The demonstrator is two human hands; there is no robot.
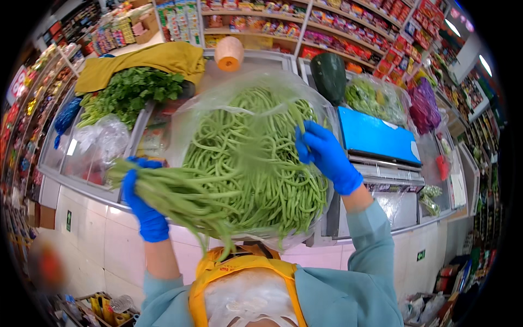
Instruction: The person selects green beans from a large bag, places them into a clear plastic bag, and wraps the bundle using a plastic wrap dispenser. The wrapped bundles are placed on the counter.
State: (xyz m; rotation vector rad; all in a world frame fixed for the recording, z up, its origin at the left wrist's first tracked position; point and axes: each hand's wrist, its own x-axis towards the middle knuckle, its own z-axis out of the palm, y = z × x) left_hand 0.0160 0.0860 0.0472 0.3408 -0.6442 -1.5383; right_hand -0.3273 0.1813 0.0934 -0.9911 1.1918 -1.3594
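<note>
A large heap of green yardlong beans (261,188) lies in an open clear plastic bag (184,122) in front of me. My left hand (143,200), in a blue glove, grips a thick bunch of long beans (184,190) over the heap's left side, their loose ends trailing right and down toward my apron. At the heap's right edge, my right hand (327,155), also in a blue glove, has its fingers bent around a bean (297,116) that points up and away. Motion blurs the beans near both hands, so how many the right fingers hold is unclear.
The bag sits on glass-topped freezers (278,61). Leafy celery (139,92) and a yellow cloth (143,61) are at left. A cut squash (229,53) stands behind. To the right are a winter melon (329,77), a blue board (378,135) and bagged greens (376,98).
</note>
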